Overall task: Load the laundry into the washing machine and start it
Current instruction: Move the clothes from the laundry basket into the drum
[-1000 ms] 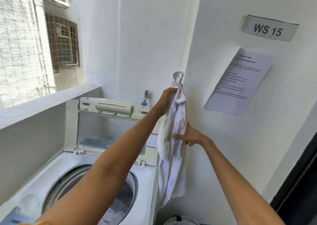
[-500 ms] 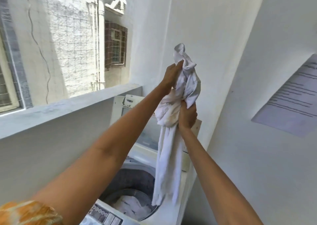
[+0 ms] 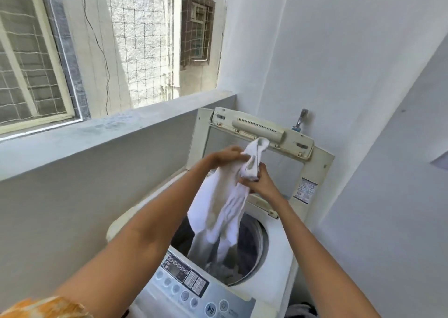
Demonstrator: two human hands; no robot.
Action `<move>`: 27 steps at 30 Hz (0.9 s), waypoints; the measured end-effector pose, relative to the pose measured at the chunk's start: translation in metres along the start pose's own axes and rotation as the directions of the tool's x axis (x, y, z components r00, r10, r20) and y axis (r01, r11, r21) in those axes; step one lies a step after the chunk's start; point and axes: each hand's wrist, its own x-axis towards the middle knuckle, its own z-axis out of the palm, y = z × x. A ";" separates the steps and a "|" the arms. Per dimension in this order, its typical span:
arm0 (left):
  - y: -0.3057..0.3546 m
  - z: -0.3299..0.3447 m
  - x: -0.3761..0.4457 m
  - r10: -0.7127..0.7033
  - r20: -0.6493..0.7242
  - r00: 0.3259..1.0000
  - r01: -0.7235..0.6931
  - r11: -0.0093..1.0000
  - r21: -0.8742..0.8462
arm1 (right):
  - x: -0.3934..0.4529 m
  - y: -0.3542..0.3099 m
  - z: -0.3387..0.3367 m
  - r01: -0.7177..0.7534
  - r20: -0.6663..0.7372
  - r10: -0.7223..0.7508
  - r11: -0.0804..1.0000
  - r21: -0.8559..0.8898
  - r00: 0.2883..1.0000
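Both hands clamped on white garment [image 3: 219,211]: left hand [image 3: 226,156], right hand [image 3: 260,180]. Cloth tail hangs into drum [image 3: 252,247] of washing machine [image 3: 278,276] w/ lid [image 3: 271,136] up. Risk imo: loose fold drapes over rim, misses drum.

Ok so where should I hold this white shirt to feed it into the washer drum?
Keep hold of the bunched top of the white garment, from above and either side, as the left hand and right hand do. Its loose tail already hangs into the drum, so it should feed in lower end first.
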 end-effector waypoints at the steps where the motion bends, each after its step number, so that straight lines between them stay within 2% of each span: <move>1: -0.015 0.003 0.001 -0.022 0.029 0.999 0.021 1.000 0.021 | 0.000 0.005 0.004 -0.035 -0.016 0.035 0.999 -0.025 0.999; 4: -0.061 0.002 0.008 -0.075 0.056 0.996 0.068 0.990 0.121 | 0.002 0.033 0.008 -0.114 -0.061 0.102 0.961 -0.254 0.993; 6: -0.089 -0.008 0.012 -0.123 -0.031 0.992 0.127 0.955 0.269 | 0.000 0.059 0.004 -0.215 -0.161 0.163 0.894 -0.394 0.973; 8: -0.120 -0.016 0.011 -0.183 -0.164 0.969 0.232 0.901 0.366 | -0.005 0.084 -0.002 -0.345 -0.284 0.233 0.819 -0.458 0.930; 11: -0.170 -0.017 0.005 -0.315 -0.291 0.903 0.398 0.868 0.297 | -0.012 0.108 0.001 -0.462 -0.385 0.323 0.810 -0.360 0.865; 15: -0.212 0.004 0.010 -0.462 -0.356 0.813 0.527 0.842 0.111 | -0.008 0.130 0.030 -0.523 -0.413 0.463 0.851 -0.039 0.784; 17: -0.217 0.018 0.013 -0.531 -0.286 0.798 0.549 0.835 -0.019 | -0.005 0.141 0.054 -0.535 -0.310 0.537 0.839 0.098 0.785; 18: -0.222 0.024 0.015 -0.527 -0.243 0.814 0.537 0.843 -0.030 | -0.006 0.145 0.068 -0.543 -0.260 0.549 0.834 0.102 0.794; 20: -0.236 0.040 0.019 -0.500 -0.137 0.855 0.506 0.863 0.005 | -0.007 0.160 0.096 -0.583 -0.184 0.578 0.812 0.032 0.795; 23: -0.229 0.060 0.005 -0.465 0.010 0.885 0.463 0.882 0.093 | -0.020 0.172 0.128 -0.660 -0.092 0.654 0.749 -0.063 0.751; 27: -0.212 0.080 0.002 -0.461 0.094 0.882 0.469 0.880 -0.078 | -0.023 0.166 0.138 -0.666 -0.081 0.661 0.745 -0.052 0.746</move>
